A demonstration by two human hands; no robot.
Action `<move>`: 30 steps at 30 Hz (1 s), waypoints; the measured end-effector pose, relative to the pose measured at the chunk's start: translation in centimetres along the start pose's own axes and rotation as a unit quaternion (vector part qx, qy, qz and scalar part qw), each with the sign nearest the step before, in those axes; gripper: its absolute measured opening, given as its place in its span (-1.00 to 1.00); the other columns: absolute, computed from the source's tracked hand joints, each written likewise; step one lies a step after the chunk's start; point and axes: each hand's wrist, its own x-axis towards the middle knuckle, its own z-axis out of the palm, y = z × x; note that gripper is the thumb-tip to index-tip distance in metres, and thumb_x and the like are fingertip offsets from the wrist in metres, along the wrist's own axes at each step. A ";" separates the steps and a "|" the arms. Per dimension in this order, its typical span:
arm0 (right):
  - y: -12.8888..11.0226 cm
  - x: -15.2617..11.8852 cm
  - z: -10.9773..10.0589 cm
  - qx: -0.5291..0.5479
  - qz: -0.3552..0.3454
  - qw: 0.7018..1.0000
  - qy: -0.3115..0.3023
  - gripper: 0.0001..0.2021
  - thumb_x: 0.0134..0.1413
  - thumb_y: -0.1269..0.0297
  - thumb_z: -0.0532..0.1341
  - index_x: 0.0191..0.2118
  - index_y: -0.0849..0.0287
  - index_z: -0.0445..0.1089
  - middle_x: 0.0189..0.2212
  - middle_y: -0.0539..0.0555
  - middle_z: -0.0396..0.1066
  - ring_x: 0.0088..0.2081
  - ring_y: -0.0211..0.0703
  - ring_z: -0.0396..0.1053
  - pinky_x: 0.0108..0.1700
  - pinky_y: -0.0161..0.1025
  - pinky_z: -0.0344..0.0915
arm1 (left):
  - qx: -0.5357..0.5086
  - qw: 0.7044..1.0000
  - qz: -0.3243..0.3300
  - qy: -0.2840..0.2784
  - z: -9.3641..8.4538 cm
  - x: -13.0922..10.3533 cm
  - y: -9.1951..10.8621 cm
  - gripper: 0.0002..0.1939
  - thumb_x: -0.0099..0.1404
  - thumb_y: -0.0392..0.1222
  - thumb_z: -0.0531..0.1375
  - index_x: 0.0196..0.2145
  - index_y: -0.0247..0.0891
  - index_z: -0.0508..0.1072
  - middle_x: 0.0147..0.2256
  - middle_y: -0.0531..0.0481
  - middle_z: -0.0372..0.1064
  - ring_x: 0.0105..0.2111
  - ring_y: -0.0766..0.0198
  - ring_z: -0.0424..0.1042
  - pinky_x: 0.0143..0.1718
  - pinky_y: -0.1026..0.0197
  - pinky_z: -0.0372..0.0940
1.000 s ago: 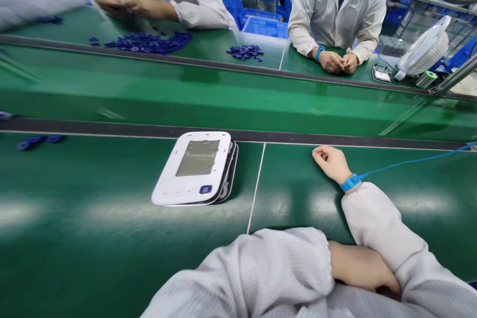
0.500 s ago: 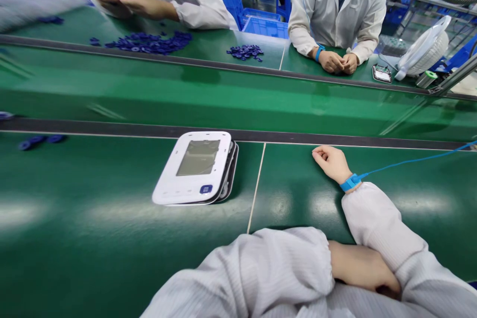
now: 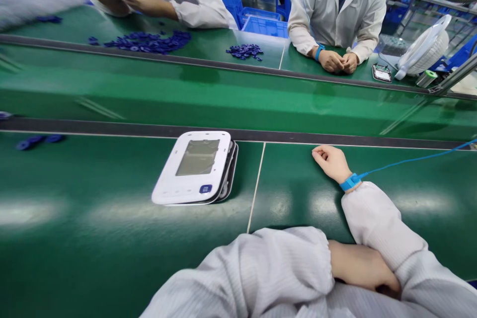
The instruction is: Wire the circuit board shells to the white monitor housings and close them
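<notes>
My right hand point(image 3: 331, 163) rests on the green work surface point(image 3: 298, 194), fingers curled in loosely with nothing visible in them. A blue wrist strap point(image 3: 351, 182) with a thin cord circles that wrist. My left hand point(image 3: 367, 267) lies across my body against the right forearm; its fingers are hidden. To the left of both hands, a white device housing point(image 3: 167, 185) with a grey display and a dark blue button sits tilted on another casing part point(image 3: 231, 174). Neither hand touches it.
A green strip point(image 3: 223, 94) with dark rails separates me from the opposite bench. Blue rings point(image 3: 35, 142) lie at far left. Two co-workers sit opposite, near piles of small blue parts point(image 3: 149, 42). A white fan point(image 3: 427, 49) stands at upper right.
My hands and the white housing stay where they were. The hands of the co-worker at upper left have shifted slightly.
</notes>
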 end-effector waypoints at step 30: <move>-0.1 0.0 0.0 0.003 -0.003 1.000 -0.002 -0.83 0.13 0.21 0.17 -0.32 0.11 0.50 -0.43 0.00 0.51 -0.45 -0.23 0.38 -0.32 -0.25 0.29 | 0.007 1.000 -0.016 -0.016 -0.2 0.0 0.5 -0.83 0.18 -0.36 0.14 -0.41 -0.10 0.23 -0.45 0.14 0.31 -0.45 0.26 0.36 -0.45 0.30 0.18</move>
